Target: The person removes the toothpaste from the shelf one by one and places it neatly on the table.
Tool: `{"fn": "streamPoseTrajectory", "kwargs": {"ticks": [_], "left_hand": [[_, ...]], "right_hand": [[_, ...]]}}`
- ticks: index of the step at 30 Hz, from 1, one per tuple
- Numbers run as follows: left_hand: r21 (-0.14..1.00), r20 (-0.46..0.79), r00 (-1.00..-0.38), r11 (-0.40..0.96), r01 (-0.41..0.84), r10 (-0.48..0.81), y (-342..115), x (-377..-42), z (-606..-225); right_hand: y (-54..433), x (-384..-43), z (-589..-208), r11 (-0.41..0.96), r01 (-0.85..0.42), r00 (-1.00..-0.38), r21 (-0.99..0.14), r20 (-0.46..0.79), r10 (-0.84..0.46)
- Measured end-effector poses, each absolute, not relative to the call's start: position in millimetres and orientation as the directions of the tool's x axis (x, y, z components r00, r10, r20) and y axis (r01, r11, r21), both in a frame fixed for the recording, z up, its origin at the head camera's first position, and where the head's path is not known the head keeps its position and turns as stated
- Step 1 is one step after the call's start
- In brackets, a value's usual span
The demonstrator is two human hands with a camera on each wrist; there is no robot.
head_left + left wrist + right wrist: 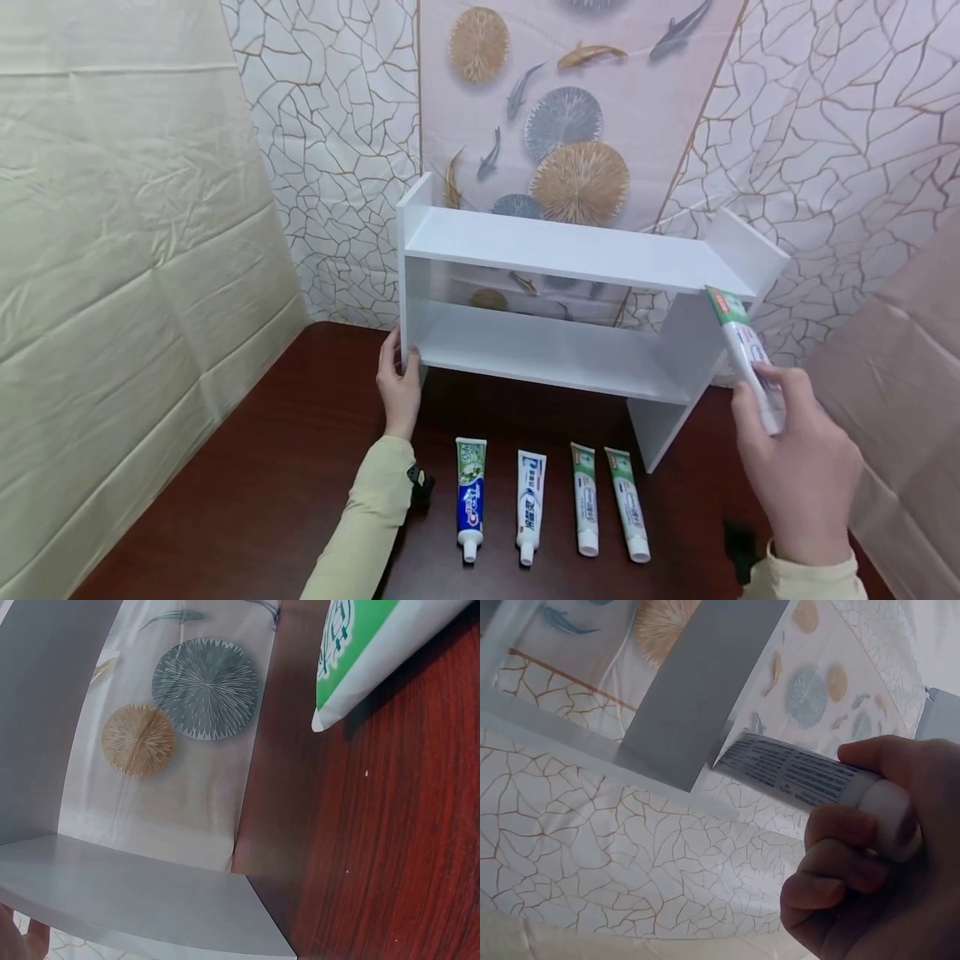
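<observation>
A white two-tier shelf (558, 337) stands on the dark red table. My left hand (400, 387) grips its left side panel low down, thumb at the front edge and fingers on the outer side. In the left wrist view, part of that hand (22, 937) shows beyond the panel. My right hand (806, 458) holds a white and green toothpaste tube (746, 350) by its cap end. The tube's flat green end overlaps the right end of the upper board. In the right wrist view, the fingers (840, 825) curl round the tube near its white cap.
Before the shelf lie a blue and green toothpaste tube (470, 500), a white and blue one (531, 508) and two white-green ones, left (585, 500) and right (628, 504), caps toward me. Patterned cloth (345, 150) hangs behind; beige cloth (142, 275) walls the left.
</observation>
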State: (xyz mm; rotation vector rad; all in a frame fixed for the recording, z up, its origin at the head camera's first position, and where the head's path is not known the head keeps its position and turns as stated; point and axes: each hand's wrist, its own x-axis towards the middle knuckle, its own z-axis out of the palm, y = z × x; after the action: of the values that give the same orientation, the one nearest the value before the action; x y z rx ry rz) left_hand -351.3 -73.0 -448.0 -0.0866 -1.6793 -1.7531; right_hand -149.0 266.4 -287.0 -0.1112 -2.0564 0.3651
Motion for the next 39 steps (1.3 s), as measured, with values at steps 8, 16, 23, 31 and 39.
{"fn": "streamPoseTrajectory", "kwargs": {"ticks": [8,16,23,31,39], "left_hand": [[0.859,0.491,-0.766,0.085,0.505,-0.416,-74.4,-350.7,-448.5],[0.87,0.471,-0.776,0.077,0.487,-0.418,-73.0,-349.0,-447.2],[0.856,0.493,-0.764,0.076,0.511,-0.417,-71.4,-349.5,-446.8],[0.864,0.481,-0.764,0.081,0.497,-0.429,-73.4,-349.8,-444.1],[0.859,0.488,-0.767,0.075,0.507,-0.417,-72.4,-348.5,-445.8]], "right_hand": [[272.6,-130.9,-315.0,0.959,-0.065,-0.541,-0.274,0.818,0.197],[282.2,-126.5,-338.8,0.942,0.065,-0.732,-0.329,0.626,0.269],[300.7,-126.2,-357.8,0.949,0.154,-0.892,-0.276,0.373,0.253],[330.6,-150.2,-396.3,0.932,0.239,-0.971,-0.272,-0.06,0.232],[338.6,-162.2,-447.4,0.947,0.271,-0.949,-0.174,-0.215,0.232]]}}
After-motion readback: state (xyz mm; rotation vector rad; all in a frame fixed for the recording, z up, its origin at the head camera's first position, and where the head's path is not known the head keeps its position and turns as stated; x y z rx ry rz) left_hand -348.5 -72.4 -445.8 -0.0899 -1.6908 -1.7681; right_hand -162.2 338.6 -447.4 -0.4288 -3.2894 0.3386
